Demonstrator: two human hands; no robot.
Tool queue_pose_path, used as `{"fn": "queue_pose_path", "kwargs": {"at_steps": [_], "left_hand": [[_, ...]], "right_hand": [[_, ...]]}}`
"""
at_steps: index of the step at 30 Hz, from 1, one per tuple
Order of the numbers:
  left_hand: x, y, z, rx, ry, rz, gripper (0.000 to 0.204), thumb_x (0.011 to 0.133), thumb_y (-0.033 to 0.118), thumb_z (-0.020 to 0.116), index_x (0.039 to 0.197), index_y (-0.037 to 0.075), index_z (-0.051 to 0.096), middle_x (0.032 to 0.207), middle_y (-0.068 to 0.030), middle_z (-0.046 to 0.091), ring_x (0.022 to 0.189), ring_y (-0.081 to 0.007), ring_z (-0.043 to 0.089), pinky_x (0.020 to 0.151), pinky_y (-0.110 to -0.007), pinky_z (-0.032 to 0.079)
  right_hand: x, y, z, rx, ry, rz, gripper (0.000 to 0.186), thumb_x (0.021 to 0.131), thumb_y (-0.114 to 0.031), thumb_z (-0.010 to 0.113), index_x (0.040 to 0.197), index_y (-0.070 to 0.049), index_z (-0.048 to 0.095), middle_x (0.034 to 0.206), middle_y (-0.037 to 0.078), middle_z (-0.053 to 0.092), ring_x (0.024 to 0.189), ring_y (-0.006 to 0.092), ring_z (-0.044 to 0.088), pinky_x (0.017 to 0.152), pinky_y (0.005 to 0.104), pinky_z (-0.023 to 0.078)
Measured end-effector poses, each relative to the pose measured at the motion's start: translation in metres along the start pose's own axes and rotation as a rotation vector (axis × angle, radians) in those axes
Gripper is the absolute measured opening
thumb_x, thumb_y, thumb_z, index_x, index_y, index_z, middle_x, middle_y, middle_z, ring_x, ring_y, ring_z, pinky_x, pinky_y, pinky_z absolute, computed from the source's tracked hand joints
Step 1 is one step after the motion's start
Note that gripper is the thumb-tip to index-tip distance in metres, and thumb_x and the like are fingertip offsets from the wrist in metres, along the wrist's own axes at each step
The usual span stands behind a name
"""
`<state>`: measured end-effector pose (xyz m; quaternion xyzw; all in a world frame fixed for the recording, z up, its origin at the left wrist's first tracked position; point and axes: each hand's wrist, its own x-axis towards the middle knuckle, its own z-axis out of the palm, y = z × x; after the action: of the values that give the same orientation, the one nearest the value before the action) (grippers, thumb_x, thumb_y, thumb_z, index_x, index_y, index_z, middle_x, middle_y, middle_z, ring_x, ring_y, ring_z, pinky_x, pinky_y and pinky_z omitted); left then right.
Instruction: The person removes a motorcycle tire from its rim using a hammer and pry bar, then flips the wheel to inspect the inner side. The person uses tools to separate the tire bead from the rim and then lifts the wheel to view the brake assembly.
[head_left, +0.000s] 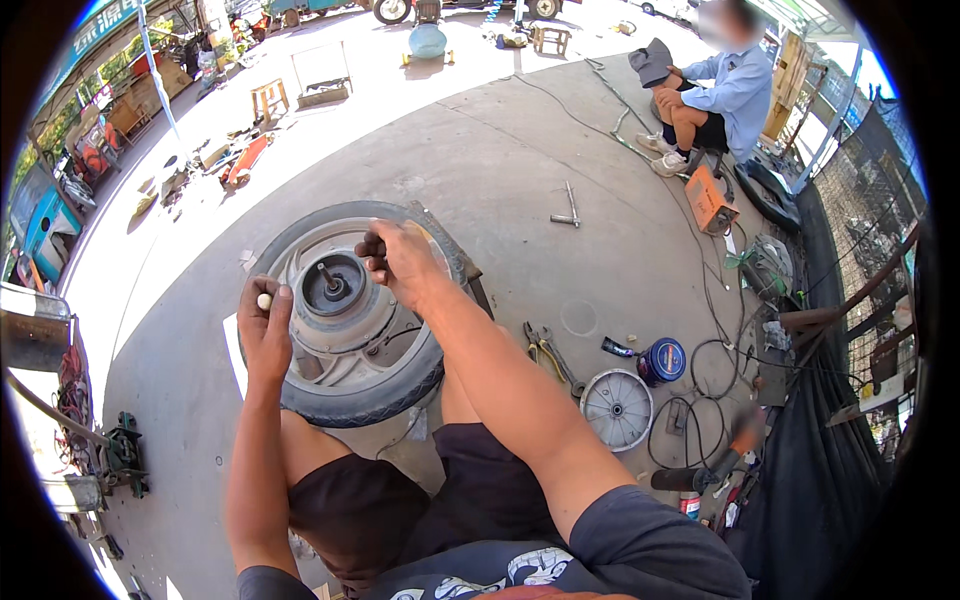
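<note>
A grey scooter wheel (318, 375) with a black tyre (350, 408) lies flat in front of my knees, its axle (325, 275) pointing up from the dark round hub centre. My left hand (266, 330) is closed at the wheel's left side, with a small pale round thing (264, 301) between its fingers. Over the upper right of the rim, my right hand (402, 262) has its blackened fingers curled in; whatever they may hold is hidden. The wheel's far right edge rests by a dark block-like support (455, 245).
To the right lie pliers (541, 350), a round metal hub cover (617, 410), a blue tub (662, 361) and cables (715, 350). A T-shaped wrench (569, 208) lies farther ahead. A seated person (735, 95) holds a cap near an orange box (710, 200). A vise (125, 450) stands left.
</note>
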<state>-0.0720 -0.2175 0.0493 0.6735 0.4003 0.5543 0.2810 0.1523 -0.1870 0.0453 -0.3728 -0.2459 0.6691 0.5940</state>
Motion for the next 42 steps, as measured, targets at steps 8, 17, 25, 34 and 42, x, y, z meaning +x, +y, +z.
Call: {"fn": "queue_pose_path", "kwargs": {"at_steps": [8, 17, 25, 34, 42], "left_hand": [[-0.008, 0.021, 0.032, 0.436, -0.1, 0.413, 0.01, 0.086, 0.001, 0.071, 0.096, 0.0, 0.066, 0.082, -0.0098, 0.06, 0.074, -0.0214, 0.059, 0.067, -0.032, 0.047], [-0.012, 0.01, 0.015, 0.35, 0.072, 0.272, 0.01, 0.089, 0.002, 0.069, 0.099, -0.002, 0.068, 0.091, -0.0137, 0.068, 0.081, -0.0273, 0.066, 0.073, -0.034, 0.051], [-0.022, 0.02, 0.014, 0.366, 0.054, 0.265, 0.008, 0.089, 0.003, 0.07, 0.097, 0.0, 0.067, 0.086, -0.0115, 0.066, 0.075, -0.0246, 0.063, 0.068, -0.033, 0.049], [-0.032, 0.007, -0.007, 0.324, 0.012, 0.113, 0.012, 0.093, 0.011, 0.071, 0.096, -0.001, 0.069, 0.084, -0.009, 0.069, 0.073, -0.0147, 0.061, 0.067, -0.028, 0.049], [-0.034, 0.004, -0.026, 0.359, -0.067, 0.047, 0.016, 0.096, 0.015, 0.071, 0.101, 0.001, 0.07, 0.087, -0.0028, 0.068, 0.081, -0.009, 0.058, 0.072, -0.024, 0.048]], "right_hand": [[-0.006, 0.027, 0.023, 0.091, -0.255, 0.199, 0.027, 0.104, -0.031, 0.05, 0.099, -0.006, 0.058, 0.089, 0.01, 0.063, 0.073, 0.02, 0.061, 0.063, 0.0338, 0.054], [-0.008, 0.025, 0.038, 0.32, -0.407, 0.293, 0.058, 0.108, -0.047, 0.032, 0.112, 0.009, 0.047, 0.105, 0.021, 0.057, 0.098, 0.0318, 0.063, 0.088, 0.0424, 0.057], [-0.029, 0.009, 0.04, 0.239, -0.39, 0.224, 0.041, 0.106, -0.031, 0.045, 0.113, 0.008, 0.05, 0.105, 0.02, 0.061, 0.098, 0.0282, 0.064, 0.085, 0.0387, 0.057], [-0.06, -0.092, -0.036, -0.34, 0.088, -0.45, 0.022, 0.095, -0.014, 0.057, 0.096, 0.006, 0.065, 0.088, 0.011, 0.066, 0.074, 0.0156, 0.06, 0.061, 0.0289, 0.05], [-0.063, 0.047, -0.295, -1.08, 0.44, 0.023, 0.022, 0.082, -0.013, 0.057, 0.081, 0.006, 0.069, 0.071, 0.018, 0.068, 0.069, 0.0259, 0.067, 0.065, 0.0414, 0.052]]}}
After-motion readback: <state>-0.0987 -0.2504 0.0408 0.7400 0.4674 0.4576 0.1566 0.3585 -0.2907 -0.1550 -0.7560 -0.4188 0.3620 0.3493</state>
